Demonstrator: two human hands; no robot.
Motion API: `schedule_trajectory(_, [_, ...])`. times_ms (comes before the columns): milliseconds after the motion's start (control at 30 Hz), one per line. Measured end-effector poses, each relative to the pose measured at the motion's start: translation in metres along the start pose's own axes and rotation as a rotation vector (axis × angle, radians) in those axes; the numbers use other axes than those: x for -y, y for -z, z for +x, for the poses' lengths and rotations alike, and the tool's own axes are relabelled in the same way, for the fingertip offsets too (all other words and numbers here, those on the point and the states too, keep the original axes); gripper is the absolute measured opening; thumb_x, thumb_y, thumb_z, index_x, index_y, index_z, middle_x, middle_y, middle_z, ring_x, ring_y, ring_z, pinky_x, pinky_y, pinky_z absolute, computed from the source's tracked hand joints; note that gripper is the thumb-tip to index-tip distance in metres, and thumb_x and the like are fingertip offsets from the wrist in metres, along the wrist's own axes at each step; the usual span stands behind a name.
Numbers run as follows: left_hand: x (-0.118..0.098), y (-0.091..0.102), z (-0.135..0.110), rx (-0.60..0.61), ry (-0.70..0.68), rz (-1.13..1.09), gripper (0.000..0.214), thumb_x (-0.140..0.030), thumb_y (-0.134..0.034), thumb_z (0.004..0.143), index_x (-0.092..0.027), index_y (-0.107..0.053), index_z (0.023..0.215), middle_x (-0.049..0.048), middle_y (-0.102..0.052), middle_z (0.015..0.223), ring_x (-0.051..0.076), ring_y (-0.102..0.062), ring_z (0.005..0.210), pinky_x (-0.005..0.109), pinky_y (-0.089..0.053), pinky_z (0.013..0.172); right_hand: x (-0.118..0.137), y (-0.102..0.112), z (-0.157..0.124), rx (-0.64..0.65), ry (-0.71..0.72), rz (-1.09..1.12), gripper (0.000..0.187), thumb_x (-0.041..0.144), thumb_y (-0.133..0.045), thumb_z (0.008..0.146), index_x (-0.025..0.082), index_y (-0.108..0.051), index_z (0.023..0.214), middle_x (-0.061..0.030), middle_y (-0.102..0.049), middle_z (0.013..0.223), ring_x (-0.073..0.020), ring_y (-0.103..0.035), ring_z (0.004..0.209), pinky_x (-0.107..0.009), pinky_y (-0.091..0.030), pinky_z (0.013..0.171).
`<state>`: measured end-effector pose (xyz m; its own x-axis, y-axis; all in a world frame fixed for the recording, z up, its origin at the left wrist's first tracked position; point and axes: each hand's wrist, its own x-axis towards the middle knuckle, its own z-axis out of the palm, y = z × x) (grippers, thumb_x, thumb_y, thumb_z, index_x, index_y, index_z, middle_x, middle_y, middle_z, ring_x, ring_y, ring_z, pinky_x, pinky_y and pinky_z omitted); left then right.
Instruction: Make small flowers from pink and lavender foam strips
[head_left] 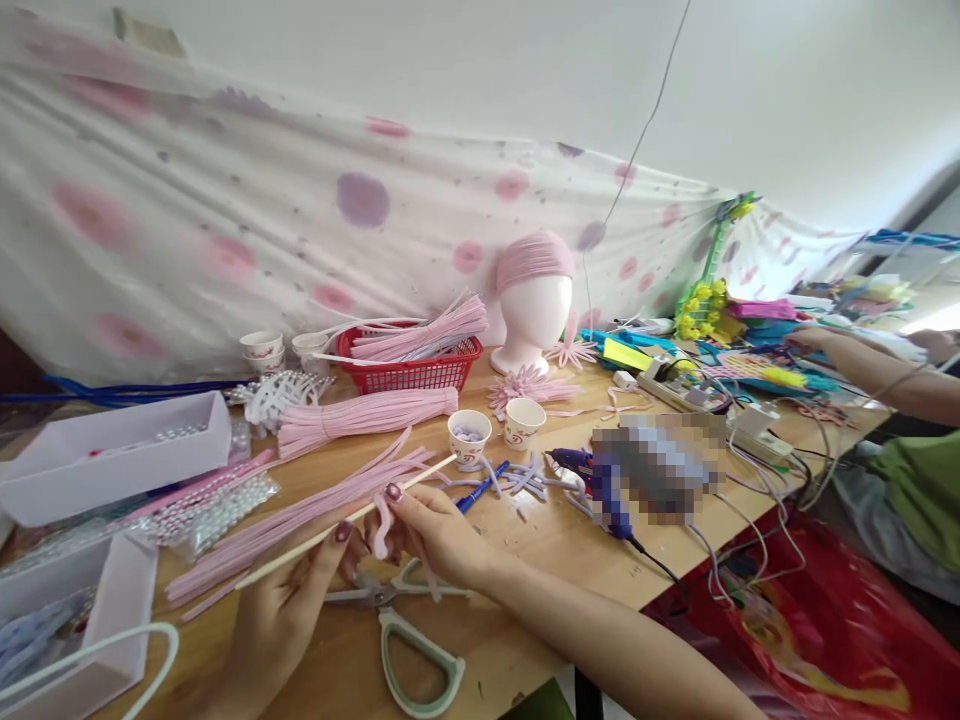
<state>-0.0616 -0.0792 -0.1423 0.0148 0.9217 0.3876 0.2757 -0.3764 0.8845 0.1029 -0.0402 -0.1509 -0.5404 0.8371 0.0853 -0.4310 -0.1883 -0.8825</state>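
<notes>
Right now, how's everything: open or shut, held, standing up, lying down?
Left hand, closed on the stick.
Right hand, pinching the pink strip beside the stick.
Stick, held, slanting.
Pink strip, curled.
Scissors, lying, handles spread.
Cup with purple pieces, upright.
Cup beside it, upright.
Red basket, loaded with strips.
Mannequin head, upright, pink band on.
Glue gun, lying; on or off, can't tell.
Upper white box, open.

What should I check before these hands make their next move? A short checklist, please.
1. Left hand has the stick: ok, held in the fingers.
2. Right hand has the pink strip: ok, pinched by the stick.
3. Strip fastened to the stick: cannot tell, fingers hide it.
4. Scissors out of the way: not ok, lying under the hands.
5. Glue gun cool: cannot tell.
6. Cup of small pieces upright: ok.
</notes>
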Motion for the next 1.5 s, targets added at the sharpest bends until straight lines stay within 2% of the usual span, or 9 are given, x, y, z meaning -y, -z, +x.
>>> schedule_trajectory(167, [0.002, 0.002, 0.002, 0.026, -0.198, 0.112, 0.009, -0.024, -0.07, 0.076, -0.027, -0.078, 0.078, 0.0027, -0.075, 0.076, 0.024, -0.07, 0.073, 0.029, -0.056, 0.07, -0.001, 0.005, 0.003, 0.081, -0.122, 0.05, 0.054, 0.07, -0.063, 0.072, 0.017, -0.055, 0.067, 0.0018, -0.054, 0.052, -0.0113, -0.051, 0.048, -0.023, -0.04, 0.047])
schedule_trajectory(300, [0.005, 0.002, 0.005, 0.065, -0.354, 0.165, 0.018, -0.019, -0.069, 0.072, -0.028, -0.079, 0.083, 0.004, -0.077, 0.078, 0.025, -0.072, 0.072, 0.029, -0.057, 0.071, 0.001, 0.011, 0.004, 0.097, -0.151, 0.002, 0.048, 0.058, -0.08, 0.062, 0.017, -0.056, 0.072, 0.0036, -0.058, 0.056, -0.0106, -0.054, 0.049, -0.023, -0.044, 0.05])
schedule_trajectory(433, [0.002, 0.004, 0.006, 0.034, -0.238, 0.161, 0.017, -0.023, -0.067, 0.076, -0.028, -0.079, 0.087, 0.0042, -0.077, 0.081, 0.026, -0.072, 0.078, 0.032, -0.056, 0.074, 0.008, 0.007, 0.002, 0.154, -0.142, 0.033, 0.049, 0.055, -0.081, 0.064, 0.016, -0.052, 0.063, 0.0064, -0.051, 0.053, -0.0057, -0.045, 0.044, -0.02, -0.037, 0.045])
schedule_trajectory(633, [-0.008, 0.002, 0.007, -0.002, -0.1, 0.08, 0.014, -0.03, -0.066, 0.078, -0.026, -0.079, 0.083, 0.0043, -0.076, 0.082, 0.025, -0.07, 0.077, 0.031, -0.053, 0.072, 0.019, 0.001, -0.001, 0.073, -0.121, 0.021, 0.047, 0.047, -0.081, 0.068, 0.019, -0.043, 0.064, 0.015, -0.027, 0.045, -0.0014, -0.013, 0.039, -0.021, -0.006, 0.039])
schedule_trajectory(1000, [-0.002, 0.011, 0.016, -0.045, 0.119, -0.155, 0.015, -0.031, -0.072, 0.071, -0.02, -0.08, 0.078, 0.0015, -0.067, 0.057, 0.018, -0.06, 0.056, 0.027, -0.052, 0.056, 0.017, 0.006, 0.006, -0.195, 0.11, -0.097, 0.05, 0.054, -0.073, 0.07, 0.021, -0.037, 0.059, 0.0139, -0.028, 0.042, -0.0016, -0.015, 0.037, -0.022, -0.008, 0.039])
schedule_trajectory(1167, [0.006, 0.023, 0.03, -0.214, 0.216, -0.518, 0.006, -0.019, -0.076, 0.058, -0.019, -0.075, 0.064, -0.0018, -0.065, 0.051, 0.013, -0.058, 0.049, 0.023, -0.049, 0.047, 0.03, 0.013, 0.007, -0.32, 0.231, -0.087, 0.048, 0.053, -0.072, 0.072, 0.022, -0.036, 0.067, 0.0144, -0.029, 0.044, -0.0025, -0.017, 0.037, -0.019, -0.011, 0.039])
schedule_trajectory(1333, [0.007, 0.033, 0.044, -0.416, 0.26, -0.693, 0.011, -0.02, -0.075, 0.057, -0.021, -0.069, 0.066, -0.0051, -0.07, 0.058, 0.012, -0.063, 0.056, 0.022, -0.054, 0.059, 0.041, 0.02, 0.008, -0.414, 0.335, -0.05, 0.051, 0.057, -0.071, 0.071, 0.023, -0.033, 0.068, 0.0143, -0.026, 0.048, -0.0025, -0.017, 0.039, -0.018, -0.011, 0.039])
schedule_trajectory(1400, [0.009, 0.03, 0.045, -0.351, 0.322, -0.6, 0.021, -0.025, -0.079, 0.056, -0.018, -0.066, 0.071, -0.003, -0.07, 0.061, 0.013, -0.063, 0.059, 0.023, -0.053, 0.06, 0.042, 0.018, 0.007, -0.354, 0.312, -0.083, 0.052, 0.058, -0.071, 0.072, 0.022, -0.033, 0.068, 0.0139, -0.027, 0.048, -0.0026, -0.017, 0.039, -0.018, -0.012, 0.04])
schedule_trajectory(1500, [0.017, 0.021, 0.042, -0.09, 0.476, -0.345, 0.041, -0.039, -0.08, 0.059, -0.014, -0.061, 0.086, -0.0021, -0.064, 0.062, 0.012, -0.054, 0.049, 0.026, -0.048, 0.052, 0.04, 0.013, 0.002, -0.172, 0.205, -0.134, 0.051, 0.06, -0.069, 0.075, 0.022, -0.035, 0.069, 0.0131, -0.029, 0.049, -0.0029, -0.018, 0.039, -0.019, -0.012, 0.04])
